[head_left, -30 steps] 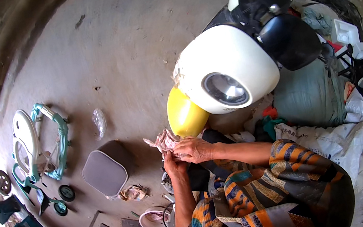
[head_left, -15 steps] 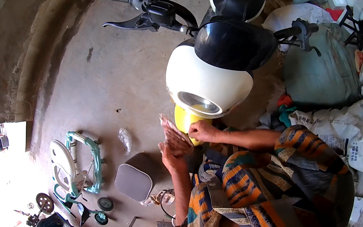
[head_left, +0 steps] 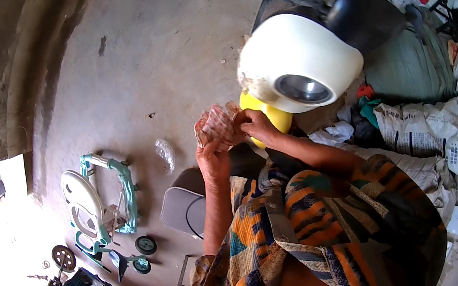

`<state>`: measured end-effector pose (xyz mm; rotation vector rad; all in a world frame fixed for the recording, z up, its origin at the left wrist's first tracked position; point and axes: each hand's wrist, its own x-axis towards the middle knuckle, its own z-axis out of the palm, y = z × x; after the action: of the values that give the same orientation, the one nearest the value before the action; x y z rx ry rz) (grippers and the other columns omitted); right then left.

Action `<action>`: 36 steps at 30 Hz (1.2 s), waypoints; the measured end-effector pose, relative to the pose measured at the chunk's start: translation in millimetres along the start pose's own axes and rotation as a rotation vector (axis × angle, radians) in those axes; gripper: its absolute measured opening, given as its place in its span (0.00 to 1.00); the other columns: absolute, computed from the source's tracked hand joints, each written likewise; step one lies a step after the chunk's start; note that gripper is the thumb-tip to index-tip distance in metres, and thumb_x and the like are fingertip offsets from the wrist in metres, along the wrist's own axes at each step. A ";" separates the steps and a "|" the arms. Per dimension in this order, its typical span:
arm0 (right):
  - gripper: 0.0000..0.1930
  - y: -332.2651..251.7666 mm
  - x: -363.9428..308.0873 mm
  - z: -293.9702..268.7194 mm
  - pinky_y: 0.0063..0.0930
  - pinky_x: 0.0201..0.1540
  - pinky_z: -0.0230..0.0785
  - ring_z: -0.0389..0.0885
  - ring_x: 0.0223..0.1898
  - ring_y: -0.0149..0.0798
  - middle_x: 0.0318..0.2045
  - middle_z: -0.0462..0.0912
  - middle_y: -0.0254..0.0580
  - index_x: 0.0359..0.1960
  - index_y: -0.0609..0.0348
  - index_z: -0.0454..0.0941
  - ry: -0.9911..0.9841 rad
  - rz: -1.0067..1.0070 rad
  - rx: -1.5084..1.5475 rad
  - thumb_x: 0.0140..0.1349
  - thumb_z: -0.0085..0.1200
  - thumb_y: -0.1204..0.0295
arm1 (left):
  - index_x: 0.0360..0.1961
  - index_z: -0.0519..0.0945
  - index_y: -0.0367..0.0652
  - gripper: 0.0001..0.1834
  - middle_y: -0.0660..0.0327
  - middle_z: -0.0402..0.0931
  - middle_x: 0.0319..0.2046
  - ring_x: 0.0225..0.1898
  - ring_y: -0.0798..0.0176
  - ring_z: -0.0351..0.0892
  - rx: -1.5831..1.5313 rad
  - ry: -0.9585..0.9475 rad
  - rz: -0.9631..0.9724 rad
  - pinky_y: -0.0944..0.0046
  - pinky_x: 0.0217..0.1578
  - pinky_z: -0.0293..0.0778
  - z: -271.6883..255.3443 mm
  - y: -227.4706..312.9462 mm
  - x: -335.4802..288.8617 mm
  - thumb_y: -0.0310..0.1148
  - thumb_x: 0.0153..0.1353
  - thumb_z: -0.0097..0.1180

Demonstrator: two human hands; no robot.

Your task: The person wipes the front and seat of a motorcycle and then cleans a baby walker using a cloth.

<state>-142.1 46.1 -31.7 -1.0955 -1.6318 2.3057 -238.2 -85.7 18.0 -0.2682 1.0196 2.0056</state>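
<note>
Both forearms rise from the lower edge and meet near the middle of the view. The left hand is raised with its fingers curled upward, pinching something at the fingertips. The right hand reaches in from the right, wrist bent, fingers closed on the same thing. The two hands touch, the right slightly farther than the left.

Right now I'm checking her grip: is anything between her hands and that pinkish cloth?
Nothing visible. Both the left hand and the right hand are already on the pinkish cloth, held up in front of the scooter's cream headlight cover.
</note>
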 end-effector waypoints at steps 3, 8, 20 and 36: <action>0.17 -15.1 7.1 32.4 0.33 0.44 0.73 0.79 0.42 0.39 0.41 0.77 0.46 0.42 0.64 0.75 0.152 -0.204 -0.232 0.50 0.58 0.73 | 0.51 0.74 0.36 0.25 0.59 0.77 0.41 0.38 0.62 0.77 0.077 0.034 -0.027 0.65 0.40 0.73 -12.9 41.6 9.6 0.14 0.50 0.42; 0.12 -40.0 24.3 67.7 0.29 0.38 0.74 0.79 0.37 0.35 0.39 0.77 0.43 0.38 0.65 0.77 -0.025 -0.239 -0.186 0.53 0.61 0.73 | 0.44 0.77 0.35 0.20 0.62 0.77 0.32 0.31 0.68 0.74 0.262 -0.101 -0.047 0.69 0.34 0.69 -32.3 80.2 29.8 0.16 0.48 0.43; 0.06 -34.6 21.7 53.9 0.23 0.31 0.70 0.79 0.27 0.31 0.32 0.81 0.38 0.33 0.66 0.81 0.226 -0.476 -0.222 0.58 0.58 0.75 | 0.54 0.74 0.37 0.24 0.60 0.80 0.41 0.39 0.68 0.78 0.404 -0.170 -0.086 0.68 0.41 0.73 9.8 96.5 30.2 0.18 0.53 0.45; 0.05 -35.6 -20.7 14.9 0.19 0.22 0.61 0.73 0.21 0.26 0.24 0.78 0.31 0.30 0.56 0.78 0.065 0.104 0.856 0.57 0.60 0.71 | 0.41 0.80 0.33 0.13 0.57 0.80 0.29 0.32 0.71 0.74 1.416 -0.075 0.415 0.66 0.35 0.73 18.6 59.9 11.7 0.32 0.66 0.49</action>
<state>-146.8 39.5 11.3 -1.0049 -0.4333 2.5572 -288.1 -83.3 57.6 0.8149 2.2504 1.1290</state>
